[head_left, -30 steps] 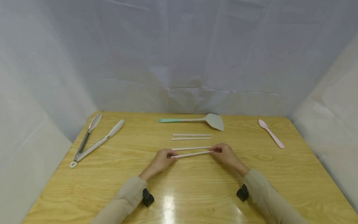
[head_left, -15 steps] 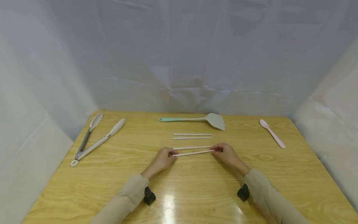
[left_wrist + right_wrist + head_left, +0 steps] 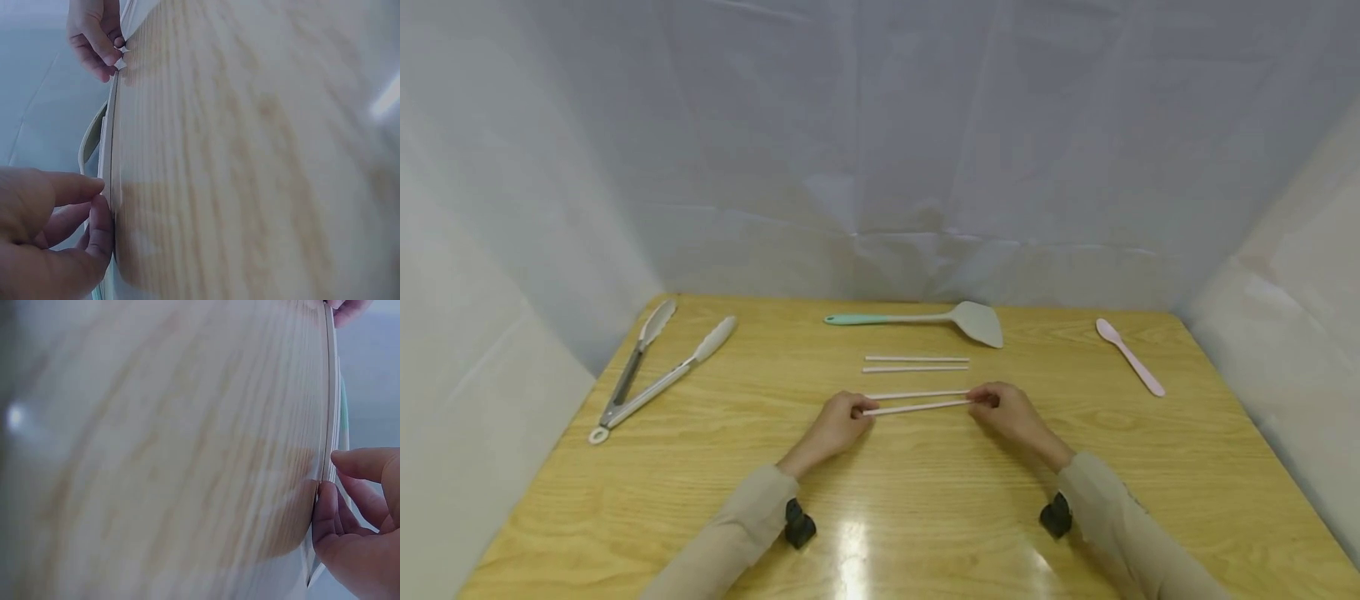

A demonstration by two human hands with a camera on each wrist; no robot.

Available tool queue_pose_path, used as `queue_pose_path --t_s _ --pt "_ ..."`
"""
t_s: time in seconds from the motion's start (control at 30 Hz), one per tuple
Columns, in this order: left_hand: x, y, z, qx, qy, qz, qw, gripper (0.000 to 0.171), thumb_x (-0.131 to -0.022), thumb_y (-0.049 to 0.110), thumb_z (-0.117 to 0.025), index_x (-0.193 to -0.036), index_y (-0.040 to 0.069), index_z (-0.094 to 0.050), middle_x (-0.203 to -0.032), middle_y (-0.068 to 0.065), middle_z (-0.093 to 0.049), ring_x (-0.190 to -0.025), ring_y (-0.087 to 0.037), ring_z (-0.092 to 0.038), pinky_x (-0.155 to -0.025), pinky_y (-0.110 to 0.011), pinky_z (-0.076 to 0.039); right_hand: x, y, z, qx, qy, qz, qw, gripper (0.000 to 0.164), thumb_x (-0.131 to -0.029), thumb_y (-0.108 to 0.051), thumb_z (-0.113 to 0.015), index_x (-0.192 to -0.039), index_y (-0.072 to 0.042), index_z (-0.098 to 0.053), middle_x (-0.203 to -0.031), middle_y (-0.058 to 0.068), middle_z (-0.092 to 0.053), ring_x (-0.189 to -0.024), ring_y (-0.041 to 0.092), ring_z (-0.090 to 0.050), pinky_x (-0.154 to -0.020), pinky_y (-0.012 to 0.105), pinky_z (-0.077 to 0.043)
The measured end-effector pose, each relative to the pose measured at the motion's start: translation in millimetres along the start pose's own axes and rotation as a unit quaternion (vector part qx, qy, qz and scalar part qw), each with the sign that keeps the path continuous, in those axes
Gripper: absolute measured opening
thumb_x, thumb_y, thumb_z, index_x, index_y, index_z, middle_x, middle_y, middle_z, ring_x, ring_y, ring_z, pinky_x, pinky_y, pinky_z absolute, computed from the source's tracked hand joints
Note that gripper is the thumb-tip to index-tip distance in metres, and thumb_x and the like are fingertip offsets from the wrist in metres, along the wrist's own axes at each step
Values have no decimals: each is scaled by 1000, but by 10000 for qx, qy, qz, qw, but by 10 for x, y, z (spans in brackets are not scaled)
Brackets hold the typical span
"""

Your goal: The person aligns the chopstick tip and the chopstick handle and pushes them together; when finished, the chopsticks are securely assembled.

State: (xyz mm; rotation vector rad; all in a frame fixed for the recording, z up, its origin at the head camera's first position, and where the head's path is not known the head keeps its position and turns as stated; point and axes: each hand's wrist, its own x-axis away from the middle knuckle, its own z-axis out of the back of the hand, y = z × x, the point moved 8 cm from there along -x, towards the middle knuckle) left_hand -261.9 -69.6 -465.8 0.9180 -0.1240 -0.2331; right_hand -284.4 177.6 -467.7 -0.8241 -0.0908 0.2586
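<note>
Two pale pink chopsticks lie side by side between my hands in the head view: a nearer chopstick (image 3: 917, 407) and, just behind it, a second chopstick (image 3: 917, 394). My left hand (image 3: 841, 423) pinches the left end of the nearer one between thumb and fingers. At its right end, my right hand (image 3: 1011, 412) pinches it too, with fingertips right at the second chopstick's tip. Both wrist views show the fingertips low over the wooden table (image 3: 237, 175). A further pair of chopsticks (image 3: 917, 368) lies parallel behind these.
Behind the chopsticks, a spatula (image 3: 977, 323) with a mint handle lies near the table's far edge. Opened tongs (image 3: 651, 397) lie at the left. Over on the right is a pink spoon (image 3: 1131, 358). White sheeting (image 3: 880, 167) surrounds the table's back and sides.
The nearer chopstick has moved slightly away from me, closer to the second one, and its slant has lessened. Both hands keep their pinch. The other utensils lie as before.
</note>
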Motion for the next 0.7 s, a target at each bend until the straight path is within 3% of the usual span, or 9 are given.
queue_pose_path --t_s 0.5,0.7 --pt "37 -7 -21 158 -131 -67 9998 18 -89 -2 -61 -105 -3 -68 -88 -10 -57 -78 -16 -52 -68 -27 -46 37 13 -9 -178 -68 -137 9997 18 -88 -8 -65 -103 2 -68 -98 13 -66 -85 20 -59 -74 30 -49" --pt "99 -13 -14 162 -127 -187 9996 18 -90 0 -61 -106 -2 -68 -92 -10 -59 -82 -18 -55 -73 -31 -49 83 -18 12 -239 17 -36 9997 18 -89 -8 -64 -102 4 -68 -96 14 -68 -84 18 -60 -74 28 -49"
